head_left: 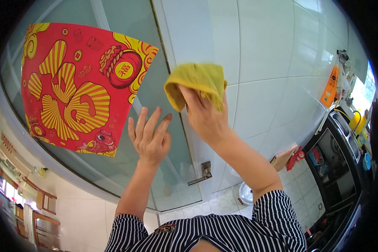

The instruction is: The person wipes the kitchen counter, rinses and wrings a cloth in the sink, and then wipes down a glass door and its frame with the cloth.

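A yellow-green cleaning cloth [200, 77] is bunched in my right hand [208, 117], which is at the white door frame [175, 46] beside the tiled wall. The cloth hides part of my fingers. My left hand [151, 138] is raised in front of the frosted glass door [166, 185], fingers spread and holding nothing. Whether its fingertips touch the glass I cannot tell. To the left of that hand, a red and gold poster [86, 90] with a large gold character covers much of the glass.
White tiles [264, 54] line the wall on the right. A metal door handle [205, 171] sits low on the door. Farther right are a black kitchen counter unit [334, 161], an orange bag [330, 86] and a wooden board [284, 156]. Wooden chairs [45, 201] stand at lower left.
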The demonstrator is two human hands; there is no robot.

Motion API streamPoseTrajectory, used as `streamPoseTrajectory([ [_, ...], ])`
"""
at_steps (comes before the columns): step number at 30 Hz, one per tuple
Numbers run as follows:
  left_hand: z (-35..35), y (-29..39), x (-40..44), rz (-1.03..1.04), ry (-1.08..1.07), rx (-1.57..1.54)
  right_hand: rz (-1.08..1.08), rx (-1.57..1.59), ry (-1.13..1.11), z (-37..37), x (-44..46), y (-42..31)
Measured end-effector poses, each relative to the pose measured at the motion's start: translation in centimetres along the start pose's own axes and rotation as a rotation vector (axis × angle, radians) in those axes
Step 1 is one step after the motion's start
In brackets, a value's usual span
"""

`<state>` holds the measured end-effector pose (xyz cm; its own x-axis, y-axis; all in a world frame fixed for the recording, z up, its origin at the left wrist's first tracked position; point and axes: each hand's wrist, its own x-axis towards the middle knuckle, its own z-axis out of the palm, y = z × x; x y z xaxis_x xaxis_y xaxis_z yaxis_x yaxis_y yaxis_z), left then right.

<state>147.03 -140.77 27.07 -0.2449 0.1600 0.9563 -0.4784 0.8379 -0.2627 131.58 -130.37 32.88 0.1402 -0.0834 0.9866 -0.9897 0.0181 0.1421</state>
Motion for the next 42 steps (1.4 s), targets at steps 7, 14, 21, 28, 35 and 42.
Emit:
streamPoseTrajectory([
  [7, 0.0, -0.4, -0.2, 0.019, 0.015, -0.01, 0.057, 0.218, -0.216, -1.0, -10.0, 0.0],
  [14, 0.0, -0.3, -0.1, 0.009, 0.012, -0.004, -0.078, -0.033, -0.004, 1.0, 2.8, 2.3],
  [21, -0.6, -0.2, -0.4, -0.005, -0.037, -0.033, -0.164, 0.02, 0.174, 0.8, 21.3, 5.4],
  [28, -0.8, -0.3, -0.5, 0.002, -0.034, -0.034, -0.03, 0.088, -0.142, -0.1, 5.4, 3.4],
  [35, -0.5, 0.8, -0.8, 0.007, -0.09, -0.023, -0.192, 0.029, -0.274, -0.9, -1.8, 3.6],
  [42, -0.7, 0.7, -0.8, 0.023, -0.131, -0.079, -0.314, -0.13, 0.144, -0.1, 24.9, 6.0],
])
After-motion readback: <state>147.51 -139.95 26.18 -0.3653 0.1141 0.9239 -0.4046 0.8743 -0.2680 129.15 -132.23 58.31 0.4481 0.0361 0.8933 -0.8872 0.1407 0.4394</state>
